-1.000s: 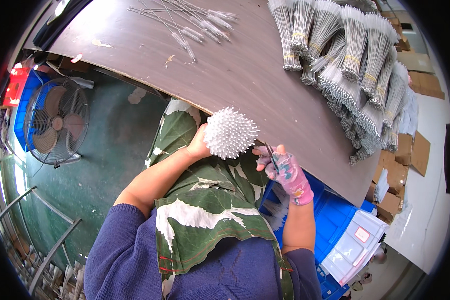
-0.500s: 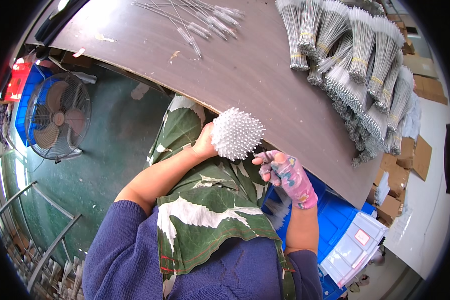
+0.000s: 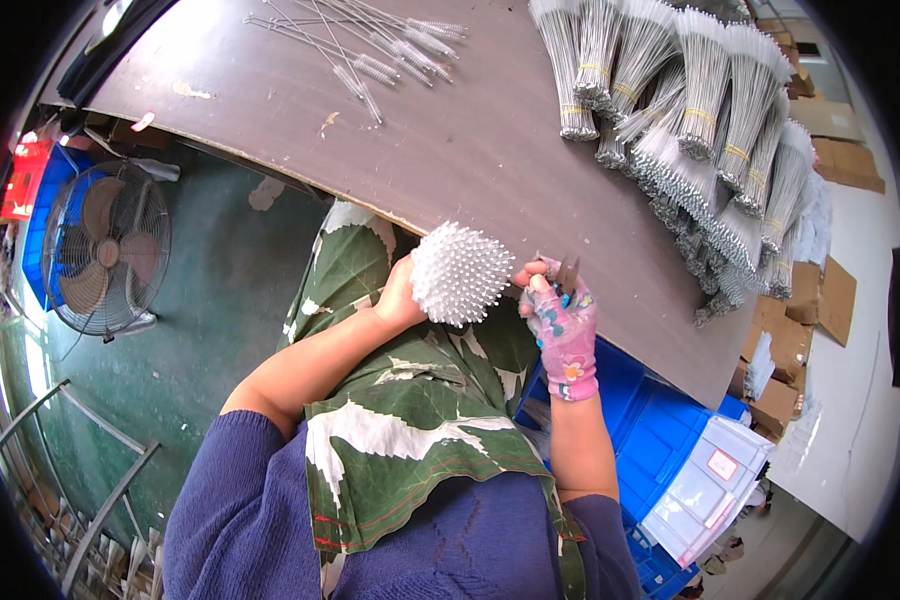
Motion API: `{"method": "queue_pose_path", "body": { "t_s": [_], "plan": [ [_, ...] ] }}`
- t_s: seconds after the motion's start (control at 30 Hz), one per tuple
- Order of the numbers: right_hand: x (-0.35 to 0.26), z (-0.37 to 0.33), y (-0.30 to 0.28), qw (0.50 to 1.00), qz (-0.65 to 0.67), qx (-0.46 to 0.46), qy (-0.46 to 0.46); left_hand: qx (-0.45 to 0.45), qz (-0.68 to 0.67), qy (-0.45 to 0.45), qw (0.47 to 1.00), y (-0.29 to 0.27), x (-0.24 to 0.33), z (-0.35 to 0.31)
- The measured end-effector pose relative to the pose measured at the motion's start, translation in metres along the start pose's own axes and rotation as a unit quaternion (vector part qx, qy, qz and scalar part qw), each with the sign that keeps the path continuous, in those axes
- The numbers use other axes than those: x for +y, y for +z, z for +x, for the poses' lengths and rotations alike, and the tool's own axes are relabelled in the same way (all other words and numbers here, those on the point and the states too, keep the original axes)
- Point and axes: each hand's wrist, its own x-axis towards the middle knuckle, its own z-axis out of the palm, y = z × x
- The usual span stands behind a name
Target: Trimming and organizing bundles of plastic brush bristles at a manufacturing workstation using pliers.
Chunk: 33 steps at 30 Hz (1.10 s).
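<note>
My left hand (image 3: pixel 400 296) is closed around a bundle of thin brushes (image 3: pixel 462 274), whose crowded white tips face up in a dome. Just to its right is my right hand (image 3: pixel 560 325), in a pink floral glove that leaves the fingertips bare. Its fingers are bent around a small pair of metal snips (image 3: pixel 570 274), with pointed dark blades sticking up past the fingers. A gap separates the right fingertips from the bundle. Both hands are at the table's near edge, over my green leaf-patterned apron (image 3: pixel 425 440). The stems of the bundle are hidden beneath its tips.
Several banded bundles of wire brushes (image 3: pixel 705 110) are piled on the brown table (image 3: pixel 450 160) at the far right. Loose brushes (image 3: pixel 370 62) lie at the far left. A floor fan (image 3: pixel 108 252) stands left. Blue bins (image 3: pixel 650 425) sit under the table's right side.
My right hand has risen and turned upright, bringing the snips' blades into sight. My left hand still grips the bundle, which is slightly turned. The whole view has shifted a little.
</note>
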Motion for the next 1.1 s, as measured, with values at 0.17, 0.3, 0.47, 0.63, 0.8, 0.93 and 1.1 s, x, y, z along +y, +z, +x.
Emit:
{"method": "queue_pose_path", "body": {
  "t_s": [0.17, 0.3, 0.47, 0.63, 0.8, 0.93, 1.1],
  "plan": [
    [-0.004, 0.008, 0.007, 0.997, 0.062, 0.010, 0.035, -0.032, 0.175, 0.041, 0.983, -0.001, -0.002, -0.002],
    [-0.021, -0.008, 0.006, 0.998, -0.047, -0.022, -0.045, 0.017, -0.082, -0.040, 0.996, 0.005, -0.012, -0.009],
    [-0.028, -0.012, 0.012, 0.944, -0.218, -0.138, -0.205, 0.007, 0.163, 0.035, 0.986, 0.001, 0.016, -0.007],
    [-0.035, -0.009, 0.023, 0.931, -0.269, -0.152, -0.195, 0.012, 0.185, 0.030, 0.982, 0.000, 0.031, -0.006],
    [-0.041, -0.004, 0.025, 0.828, -0.422, -0.195, -0.311, -0.001, 0.151, 0.011, 0.988, 0.000, 0.051, -0.002],
    [-0.061, -0.009, 0.036, 0.762, -0.534, -0.181, -0.319, 0.016, 0.181, 0.038, 0.983, 0.007, 0.066, -0.005],
    [-0.074, -0.022, 0.054, 0.661, -0.675, -0.159, -0.287, 0.082, 0.106, -0.075, 0.988, 0.015, 0.079, -0.009]
  ]
}}
